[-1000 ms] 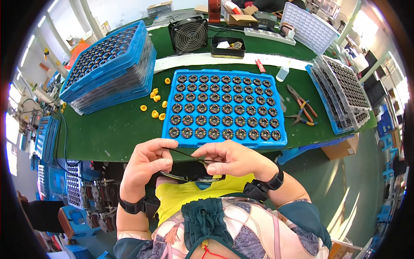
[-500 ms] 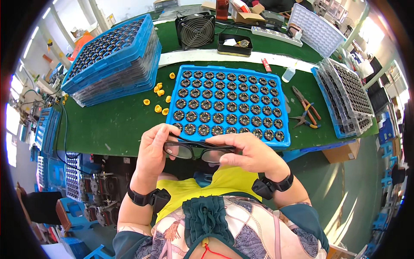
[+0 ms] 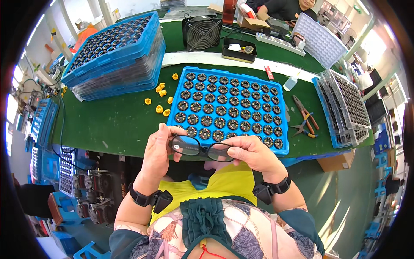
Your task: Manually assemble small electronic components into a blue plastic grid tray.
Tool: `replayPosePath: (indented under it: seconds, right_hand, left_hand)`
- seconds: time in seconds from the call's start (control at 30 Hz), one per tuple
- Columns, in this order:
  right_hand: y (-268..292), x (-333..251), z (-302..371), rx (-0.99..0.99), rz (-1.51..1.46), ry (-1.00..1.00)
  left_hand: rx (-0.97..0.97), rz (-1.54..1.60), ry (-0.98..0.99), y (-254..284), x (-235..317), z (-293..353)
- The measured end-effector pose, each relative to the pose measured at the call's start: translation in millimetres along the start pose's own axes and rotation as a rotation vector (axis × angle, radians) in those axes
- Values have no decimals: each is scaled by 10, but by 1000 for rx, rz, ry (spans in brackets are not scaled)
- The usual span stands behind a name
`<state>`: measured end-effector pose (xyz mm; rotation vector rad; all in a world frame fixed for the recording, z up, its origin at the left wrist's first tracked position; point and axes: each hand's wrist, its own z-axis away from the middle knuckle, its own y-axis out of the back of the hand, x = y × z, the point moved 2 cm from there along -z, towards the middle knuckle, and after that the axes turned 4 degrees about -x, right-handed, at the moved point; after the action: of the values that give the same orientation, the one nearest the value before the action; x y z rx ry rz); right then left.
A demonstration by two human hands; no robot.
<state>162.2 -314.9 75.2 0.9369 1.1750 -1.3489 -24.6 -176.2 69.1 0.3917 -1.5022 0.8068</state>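
A pair of black-framed glasses (image 3: 202,151) is held level between my two hands, over the near edge of the table. My left hand (image 3: 157,149) is closed, pinching the left end of the frame by the hinge. At the right end, my right hand (image 3: 254,154) grips the frame with the thumb near the lens. Just beyond the glasses lies a blue tray (image 3: 233,72) filled with rows of small round black parts with copper-coloured windings. My fingers and the glasses cover part of its near edge.
Yellow caps (image 3: 162,92) lie left of the tray. Pliers (image 3: 305,114) and a squeeze bottle (image 3: 290,83) are on its right. Stacked trays stand at left (image 3: 116,82) and right (image 3: 345,108). Behind are a fan (image 3: 202,33), a black box (image 3: 238,55) and a seated person (image 3: 286,9).
The glasses have tilted, so their lenses face me more openly. My view has shifted slightly, and a person at the far side of the table shows more fully.
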Motion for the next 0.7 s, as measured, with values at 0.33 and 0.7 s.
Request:
replayPosePath:
  seconds: [0.33, 0.7]
  right_hand:
    - [618, -45, 136, 469, 145, 281]
    - [1931, 156, 163, 1118, 973, 282]
  left_hand:
    - [96, -89, -239, 281, 185, 121]
    - [184, -396, -600, 322, 623, 403]
